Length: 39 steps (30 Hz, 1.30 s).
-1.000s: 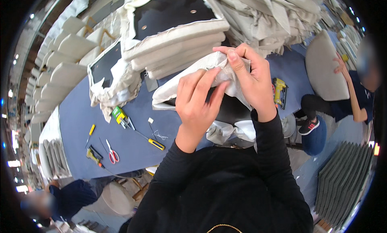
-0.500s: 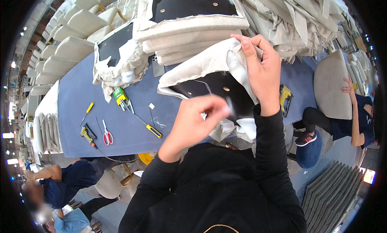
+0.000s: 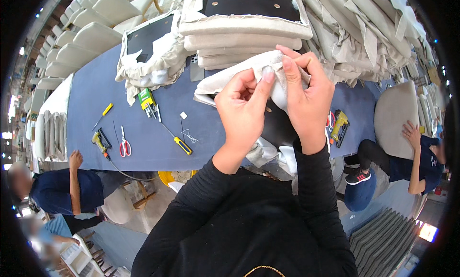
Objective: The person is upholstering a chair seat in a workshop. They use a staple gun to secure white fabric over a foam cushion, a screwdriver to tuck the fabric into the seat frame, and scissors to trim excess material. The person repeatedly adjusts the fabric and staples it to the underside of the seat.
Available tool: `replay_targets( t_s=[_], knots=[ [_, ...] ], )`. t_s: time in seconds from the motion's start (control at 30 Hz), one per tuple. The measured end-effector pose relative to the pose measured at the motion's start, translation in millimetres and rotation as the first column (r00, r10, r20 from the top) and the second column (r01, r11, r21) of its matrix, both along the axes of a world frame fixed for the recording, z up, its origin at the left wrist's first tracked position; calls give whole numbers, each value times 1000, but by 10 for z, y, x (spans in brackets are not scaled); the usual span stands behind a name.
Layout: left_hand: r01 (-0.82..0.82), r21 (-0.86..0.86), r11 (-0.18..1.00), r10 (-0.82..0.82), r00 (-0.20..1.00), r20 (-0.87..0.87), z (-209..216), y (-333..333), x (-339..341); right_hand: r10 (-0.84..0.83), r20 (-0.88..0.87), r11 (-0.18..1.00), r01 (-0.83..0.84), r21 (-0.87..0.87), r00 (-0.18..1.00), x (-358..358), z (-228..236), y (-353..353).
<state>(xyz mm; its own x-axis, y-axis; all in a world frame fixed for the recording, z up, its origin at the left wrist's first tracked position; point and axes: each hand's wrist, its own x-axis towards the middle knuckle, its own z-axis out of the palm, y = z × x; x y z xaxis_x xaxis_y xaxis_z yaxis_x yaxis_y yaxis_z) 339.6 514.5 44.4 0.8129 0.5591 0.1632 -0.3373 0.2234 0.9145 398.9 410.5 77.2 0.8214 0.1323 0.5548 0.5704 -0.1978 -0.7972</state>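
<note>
A cushion (image 3: 254,62) in beige fabric stands tilted between my hands, its underside a black board (image 3: 279,126) with the cover folded over the rim. My right hand (image 3: 310,97) is closed on its far right corner, thumb pressing the cloth. Beside it my left hand (image 3: 242,109) pinches the same cover near the corner, thumb against fingers. White padding shows under the folded cloth. Both hands hide much of the board. Loose fabric and padding (image 3: 287,159) bunch at the near edge.
A blue-grey table (image 3: 143,154) bears a stack of cushions (image 3: 247,25), a yellow-handled screwdriver (image 3: 182,145), red-handled scissors (image 3: 125,147), a phone (image 3: 196,70) and staple guns (image 3: 101,141) at both sides. Fabric covers (image 3: 345,32) heap at far right. People work at both sides.
My left hand has risen from above the board to the corner and now pinches the cover next to my right hand. The person at left has shifted an arm toward the table.
</note>
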Motion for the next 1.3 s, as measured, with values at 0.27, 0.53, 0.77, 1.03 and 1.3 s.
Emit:
replay_targets(
  t_s=[0.27,0.53,0.77,1.03,1.3],
  knots=[
    [659,216,721,-682,730,49,-396,599,-496,11,-72,998,-15,-60,997,-29,17,-13],
    [632,-209,746,-482,296,-825,-2772,1592,-2502,99,65,995,-99,-15,993,276,-197,-444],
    [251,-43,967,-44,-4,-999,-4117,2237,-4284,337,213,940,-341,-19,917,-100,-139,-590],
    [780,-12,625,-422,326,-846,-2073,1846,-1831,269,431,956,-184,-229,861,-311,-83,-677],
    [282,734,617,-538,833,132,303,544,-76,164,534,983,-90,-161,830,-528,-109,-844]
  ],
)
